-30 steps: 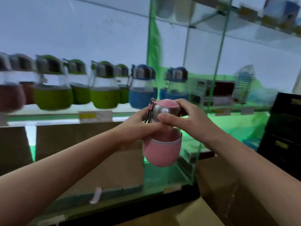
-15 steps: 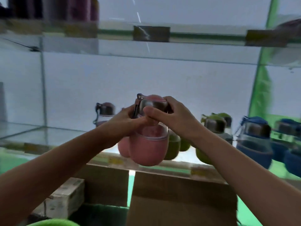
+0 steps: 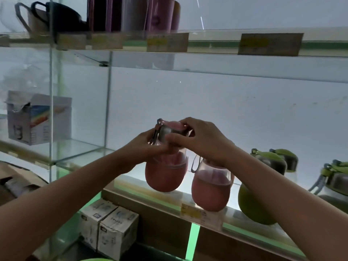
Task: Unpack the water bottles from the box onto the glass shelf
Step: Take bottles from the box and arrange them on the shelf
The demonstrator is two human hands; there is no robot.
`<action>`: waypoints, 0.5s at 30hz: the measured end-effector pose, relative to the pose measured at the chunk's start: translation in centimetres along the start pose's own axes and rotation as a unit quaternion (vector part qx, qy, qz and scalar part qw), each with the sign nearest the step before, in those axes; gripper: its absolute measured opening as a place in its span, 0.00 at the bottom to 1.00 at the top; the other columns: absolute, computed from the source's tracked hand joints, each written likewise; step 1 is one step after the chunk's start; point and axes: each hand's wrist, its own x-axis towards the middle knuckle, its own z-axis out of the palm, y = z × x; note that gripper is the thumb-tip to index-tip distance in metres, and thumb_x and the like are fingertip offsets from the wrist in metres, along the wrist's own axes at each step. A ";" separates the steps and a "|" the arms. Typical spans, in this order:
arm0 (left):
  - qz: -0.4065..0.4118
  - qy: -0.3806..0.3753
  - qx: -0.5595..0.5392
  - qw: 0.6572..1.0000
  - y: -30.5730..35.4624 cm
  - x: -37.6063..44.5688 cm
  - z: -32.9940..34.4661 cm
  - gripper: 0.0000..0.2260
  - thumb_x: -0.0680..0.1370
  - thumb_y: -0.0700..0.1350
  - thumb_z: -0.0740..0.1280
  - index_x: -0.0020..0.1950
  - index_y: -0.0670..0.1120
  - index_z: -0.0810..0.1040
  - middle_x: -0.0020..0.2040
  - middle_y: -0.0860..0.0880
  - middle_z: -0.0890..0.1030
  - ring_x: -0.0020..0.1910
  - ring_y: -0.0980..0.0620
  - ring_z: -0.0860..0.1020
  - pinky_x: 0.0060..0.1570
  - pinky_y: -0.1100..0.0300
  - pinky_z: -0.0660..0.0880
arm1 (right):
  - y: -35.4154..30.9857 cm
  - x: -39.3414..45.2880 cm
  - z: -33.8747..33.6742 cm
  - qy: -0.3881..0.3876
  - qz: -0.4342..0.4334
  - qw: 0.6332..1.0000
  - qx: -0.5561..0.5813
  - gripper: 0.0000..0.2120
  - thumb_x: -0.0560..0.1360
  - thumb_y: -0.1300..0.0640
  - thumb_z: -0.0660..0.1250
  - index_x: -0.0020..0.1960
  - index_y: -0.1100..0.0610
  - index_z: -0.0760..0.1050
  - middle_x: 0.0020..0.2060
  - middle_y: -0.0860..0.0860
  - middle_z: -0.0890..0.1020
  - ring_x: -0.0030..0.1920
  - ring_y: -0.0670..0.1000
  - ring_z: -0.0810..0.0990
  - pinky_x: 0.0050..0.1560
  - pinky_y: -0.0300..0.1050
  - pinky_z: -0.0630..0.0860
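I hold a pink water bottle [image 3: 165, 174] with a steel lid in the air, just above the front of the glass shelf [image 3: 162, 196]. My left hand [image 3: 148, 147] grips its neck from the left. My right hand [image 3: 203, 140] grips the lid from the right, thumb on the steel band. A second pink bottle [image 3: 211, 189] stands on the shelf right beside it, partly behind my right wrist. Green bottles [image 3: 271, 162] follow to the right. The box is out of view.
A glass divider [image 3: 108, 102] closes the shelf bay on the left; beyond it sits a white carton [image 3: 39, 119]. The upper shelf [image 3: 207, 44] carries price tags, pink tumblers and a dark pot. Small white cartons [image 3: 111, 230] stand below on the lower level.
The view has swung left along the shelf, past the blue and green bottles. Both hands have carried the pink bottle with it, to a spot beside the pink bottle standing on the shelf.
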 end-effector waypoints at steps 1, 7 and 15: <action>-0.013 0.009 -0.001 1.000 -0.7 0.2 -0.3 0.22 0.61 0.56 0.74 0.54 0.63 0.76 0.52 0.58 0.83 0.53 0.58 0.81 0.44 0.64 0.77 | 0.2 0.6 0.4 -0.010 0.004 1.000 -0.019 0.23 0.69 0.38 0.66 0.58 0.51 0.75 0.50 0.47 0.81 0.50 0.49 0.78 0.56 0.49 0.73; -0.066 0.010 0.005 0.998 -3.5 1.6 0.0 0.25 0.66 0.51 0.76 0.59 0.62 0.72 0.56 0.55 0.79 0.53 0.56 0.79 0.38 0.63 0.77 | 1.5 2.0 1.3 -0.062 0.018 0.994 -0.086 0.17 0.67 0.42 0.70 0.50 0.51 0.78 0.43 0.48 0.82 0.48 0.50 0.78 0.54 0.49 0.73; -0.099 -0.014 -0.004 0.995 -4.3 2.0 0.1 0.30 0.64 0.52 0.75 0.64 0.60 0.69 0.58 0.53 0.79 0.56 0.53 0.79 0.46 0.56 0.80 | 2.4 2.5 0.8 -0.083 0.020 0.993 -0.084 0.19 0.67 0.43 0.72 0.52 0.54 0.79 0.46 0.50 0.84 0.49 0.49 0.80 0.55 0.51 0.76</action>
